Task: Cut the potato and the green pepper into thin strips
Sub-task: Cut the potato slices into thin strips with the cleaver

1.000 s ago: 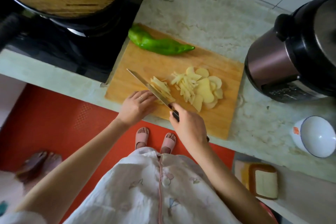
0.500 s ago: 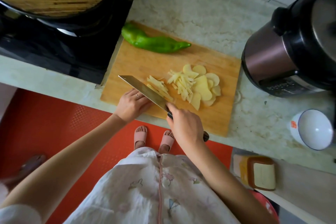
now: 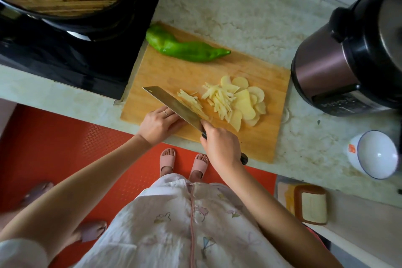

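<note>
A wooden cutting board (image 3: 174,76) lies on the marble countertop (image 3: 239,19), with the whole green pepper (image 3: 187,50) along its far edge and potato strips (image 3: 219,100) and potato slices (image 3: 248,102) mid-board. The right hand (image 3: 221,148) wraps its fingers round the handle of the cleaver (image 3: 174,105). The left hand (image 3: 158,124) bends its fingers beside the blade, and I cannot tell whether they hold anything.

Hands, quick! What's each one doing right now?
Left hand: knuckles against the knife blade, fingertips hidden; cannot tell if it holds anything.
Right hand: closed around the knife handle.
</note>
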{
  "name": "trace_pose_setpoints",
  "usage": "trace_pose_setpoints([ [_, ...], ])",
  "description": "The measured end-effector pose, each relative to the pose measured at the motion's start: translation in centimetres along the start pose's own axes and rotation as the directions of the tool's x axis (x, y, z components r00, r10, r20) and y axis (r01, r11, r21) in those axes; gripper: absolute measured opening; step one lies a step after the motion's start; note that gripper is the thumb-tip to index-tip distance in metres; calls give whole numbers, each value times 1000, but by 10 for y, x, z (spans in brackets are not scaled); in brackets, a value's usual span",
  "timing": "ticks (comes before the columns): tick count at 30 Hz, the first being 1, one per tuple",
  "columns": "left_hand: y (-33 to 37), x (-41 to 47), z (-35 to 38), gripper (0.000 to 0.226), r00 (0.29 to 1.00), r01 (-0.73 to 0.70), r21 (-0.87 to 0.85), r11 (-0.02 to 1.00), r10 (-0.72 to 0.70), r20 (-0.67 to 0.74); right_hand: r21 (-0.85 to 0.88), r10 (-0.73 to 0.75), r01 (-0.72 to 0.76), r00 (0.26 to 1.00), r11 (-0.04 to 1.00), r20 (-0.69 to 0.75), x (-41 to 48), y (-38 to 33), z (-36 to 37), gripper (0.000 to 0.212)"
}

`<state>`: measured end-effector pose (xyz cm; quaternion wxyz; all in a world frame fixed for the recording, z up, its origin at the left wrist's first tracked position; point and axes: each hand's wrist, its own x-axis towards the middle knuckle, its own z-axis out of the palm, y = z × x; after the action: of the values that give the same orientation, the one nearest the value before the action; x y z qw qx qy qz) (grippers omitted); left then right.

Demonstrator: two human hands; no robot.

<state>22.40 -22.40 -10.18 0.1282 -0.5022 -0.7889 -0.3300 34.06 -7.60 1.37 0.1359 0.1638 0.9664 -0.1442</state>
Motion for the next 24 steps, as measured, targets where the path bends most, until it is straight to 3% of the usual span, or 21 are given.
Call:
trace_pose_setpoints([
  [14, 2, -1, 1, 39, 1000, 6, 17, 1000, -5, -23, -27, -8, 8, 1000, 1000, -21, -9, 3, -3, 35],
  [24, -2, -2, 3, 19, 1000, -5, 18, 1000, 5, -14, 25, 4, -4, 1000, 1000, 3, 15, 7, -1, 31],
])
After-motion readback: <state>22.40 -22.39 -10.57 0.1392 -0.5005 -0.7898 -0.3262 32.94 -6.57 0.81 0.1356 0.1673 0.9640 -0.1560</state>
